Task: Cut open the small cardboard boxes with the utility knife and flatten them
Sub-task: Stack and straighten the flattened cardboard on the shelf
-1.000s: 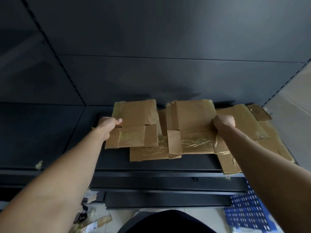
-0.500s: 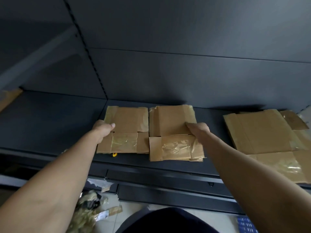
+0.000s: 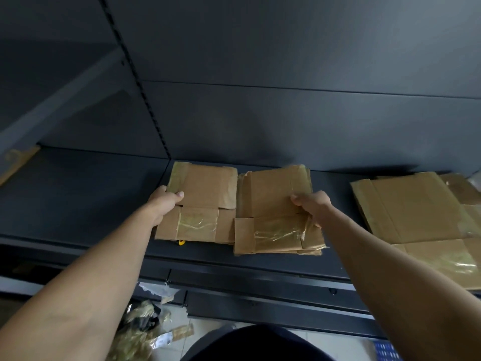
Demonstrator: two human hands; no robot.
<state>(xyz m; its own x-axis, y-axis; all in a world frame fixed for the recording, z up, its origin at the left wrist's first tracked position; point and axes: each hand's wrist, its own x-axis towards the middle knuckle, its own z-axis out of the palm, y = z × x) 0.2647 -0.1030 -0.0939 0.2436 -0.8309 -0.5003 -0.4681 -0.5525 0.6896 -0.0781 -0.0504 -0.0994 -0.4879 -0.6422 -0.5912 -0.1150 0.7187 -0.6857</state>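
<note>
Colours: tan card on charcoal shelving.
Left cardboard sheet (image 3: 205,188) and right cardboard sheet (image 3: 268,194) are plain tan-brown, patched with glossy yellowish tape (image 3: 197,225); stack (image 3: 406,204) at far right is the same tan. Shelf (image 3: 78,194) and back panel (image 3: 286,113) are matte dark grey. Yellow tip (image 3: 182,242) shows at left sheet's edge. Crate (image 3: 385,351) is blue with a pale dot grid; floor tiles (image 3: 322,337) are off-white.
</note>
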